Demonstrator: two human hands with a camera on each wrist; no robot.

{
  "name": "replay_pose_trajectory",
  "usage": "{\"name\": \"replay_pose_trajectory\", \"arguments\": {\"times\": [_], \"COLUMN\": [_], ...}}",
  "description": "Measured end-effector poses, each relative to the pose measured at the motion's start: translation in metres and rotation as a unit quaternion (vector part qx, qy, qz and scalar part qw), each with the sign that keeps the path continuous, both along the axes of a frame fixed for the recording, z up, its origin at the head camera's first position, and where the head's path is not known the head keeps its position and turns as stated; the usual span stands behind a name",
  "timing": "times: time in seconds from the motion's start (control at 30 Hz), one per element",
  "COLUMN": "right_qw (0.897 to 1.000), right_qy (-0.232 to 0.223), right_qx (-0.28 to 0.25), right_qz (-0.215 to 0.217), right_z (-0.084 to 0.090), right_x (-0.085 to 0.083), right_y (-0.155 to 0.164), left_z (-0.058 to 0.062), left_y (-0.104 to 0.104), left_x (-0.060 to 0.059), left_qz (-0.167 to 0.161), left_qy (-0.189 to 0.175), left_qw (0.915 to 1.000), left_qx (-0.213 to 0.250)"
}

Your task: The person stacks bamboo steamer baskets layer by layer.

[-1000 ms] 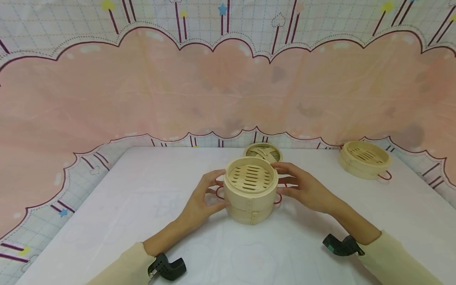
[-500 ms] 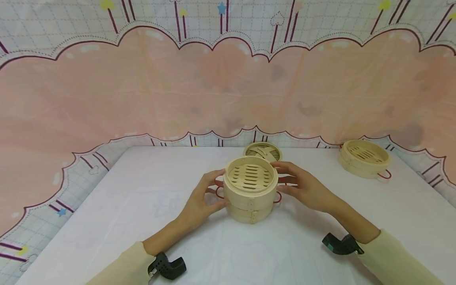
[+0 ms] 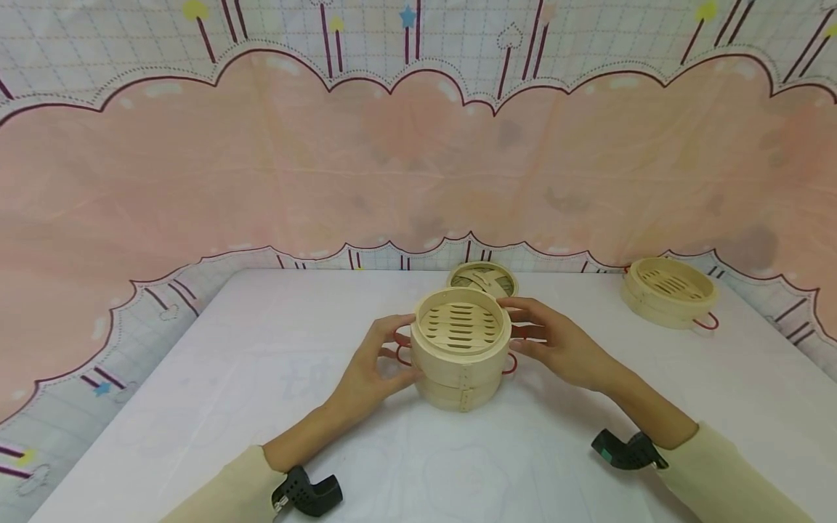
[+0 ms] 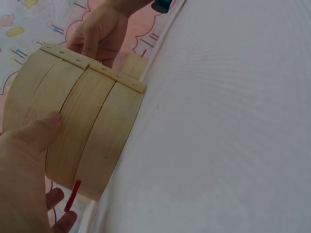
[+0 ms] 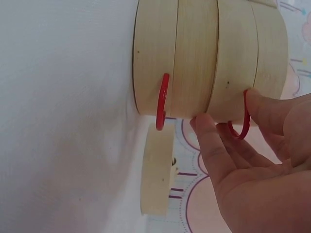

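Two round bamboo steamer baskets stand stacked on the white table in the head view, the upper basket with a slatted floor sitting on the lower basket. My left hand grips the stack's left side, thumb on the front wall and fingers reaching behind; the left wrist view shows the thumb pressed to the upper basket's wall. From the right, my right hand holds the upper basket. In the right wrist view its thumb touches a red loop handle, and fingertips meet the wall. Red loops stick out on both sides.
Behind the stack lies a woven bamboo lid, partly hidden. Another slatted steamer basket with a red loop sits at the back right. A patterned cloth hangs behind the table.
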State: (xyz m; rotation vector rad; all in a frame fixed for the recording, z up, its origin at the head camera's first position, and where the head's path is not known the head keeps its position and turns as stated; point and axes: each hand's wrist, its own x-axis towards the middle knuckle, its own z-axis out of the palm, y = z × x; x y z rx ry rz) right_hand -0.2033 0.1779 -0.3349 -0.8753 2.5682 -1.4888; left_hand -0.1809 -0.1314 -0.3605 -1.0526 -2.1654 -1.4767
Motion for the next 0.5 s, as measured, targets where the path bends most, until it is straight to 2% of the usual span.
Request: {"name": "replay_pose_trajectory", "arguments": {"times": [0.5], "right_qw": [0.999], "right_qy": [-0.037], "right_qx": [-0.001], "right_qz": [-0.001], "right_z": [0.01], "right_x": [-0.004], "right_y": [0.005], "left_z": [0.006], "left_y": [-0.001], "left_x": [-0.002], "left_qz": [-0.001], "left_qy": [-0.017], "left_qw": [0.9999], "left_qx": [0.001]}}
